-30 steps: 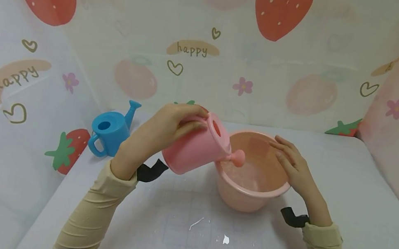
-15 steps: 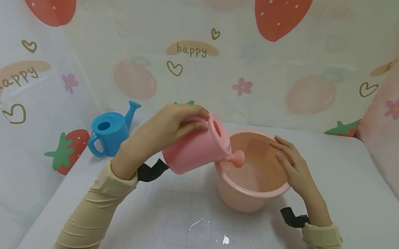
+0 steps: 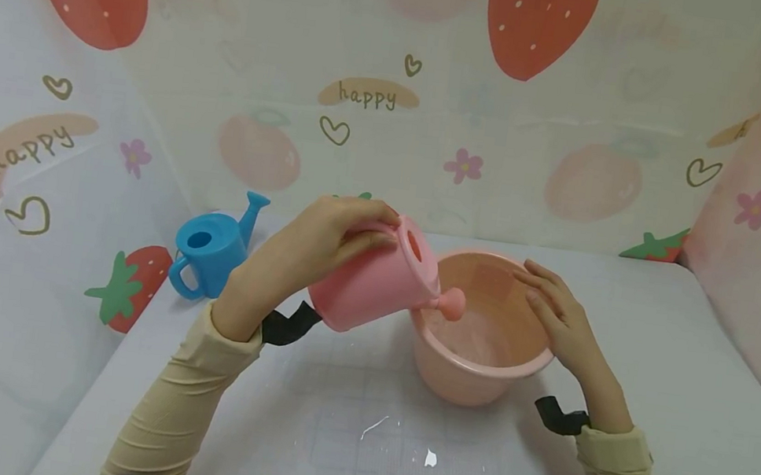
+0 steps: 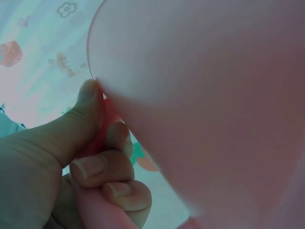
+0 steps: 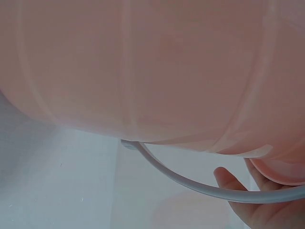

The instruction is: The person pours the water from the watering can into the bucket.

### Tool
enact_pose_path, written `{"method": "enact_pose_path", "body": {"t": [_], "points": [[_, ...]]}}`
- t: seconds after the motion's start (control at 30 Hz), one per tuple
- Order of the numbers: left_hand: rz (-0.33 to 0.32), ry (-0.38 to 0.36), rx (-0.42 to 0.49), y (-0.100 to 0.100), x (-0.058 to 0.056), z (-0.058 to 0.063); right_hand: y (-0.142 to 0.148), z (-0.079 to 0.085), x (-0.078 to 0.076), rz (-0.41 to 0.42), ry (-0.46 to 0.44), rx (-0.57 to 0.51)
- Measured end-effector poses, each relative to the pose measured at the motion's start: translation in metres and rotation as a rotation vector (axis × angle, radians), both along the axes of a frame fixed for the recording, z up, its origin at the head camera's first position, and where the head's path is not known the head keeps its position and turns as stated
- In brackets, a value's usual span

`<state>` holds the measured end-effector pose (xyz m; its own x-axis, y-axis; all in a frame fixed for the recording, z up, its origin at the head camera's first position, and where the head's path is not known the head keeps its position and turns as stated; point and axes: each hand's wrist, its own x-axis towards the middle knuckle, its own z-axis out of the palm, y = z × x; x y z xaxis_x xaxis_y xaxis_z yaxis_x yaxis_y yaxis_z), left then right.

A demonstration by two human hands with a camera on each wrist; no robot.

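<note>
My left hand (image 3: 345, 237) grips the handle of a pink watering can (image 3: 375, 284), fingers and thumb curled round it in the left wrist view. The can is tilted to the right, its round sprinkler head (image 3: 452, 303) over the near left part of a pink basin (image 3: 462, 382). Shallow clear liquid shows in the basin. My right hand (image 3: 559, 315) rests on the basin's right rim with fingers fairly straight over the edge. In the right wrist view its thumb (image 5: 228, 179) stands apart from the wall, behind the basin's thin grey handle (image 5: 190, 185).
A blue watering can (image 3: 211, 252) stands upright at the back left of the white table (image 3: 678, 369). Small wet spots (image 3: 431, 458) lie on the table in front of the basin. Fruit-printed sheets (image 3: 389, 167) close off the back and sides.
Both hands, the pink watering can and the basin hold nearly the same positions. The glinting water seen under the sprinkler head earlier shows less now.
</note>
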<state>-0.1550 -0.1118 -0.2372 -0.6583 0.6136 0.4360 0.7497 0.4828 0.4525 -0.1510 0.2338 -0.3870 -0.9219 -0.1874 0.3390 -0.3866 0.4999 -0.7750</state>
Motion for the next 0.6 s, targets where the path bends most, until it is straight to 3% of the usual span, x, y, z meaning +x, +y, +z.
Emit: {"method": "enact_pose_path", "body": {"t": [0.6], "points": [[-0.027, 0.018, -0.012, 0.0002, -0.0013, -0.0008, -0.0003, -0.0019, -0.002, 0.0, 0.014, 0.005]]}}
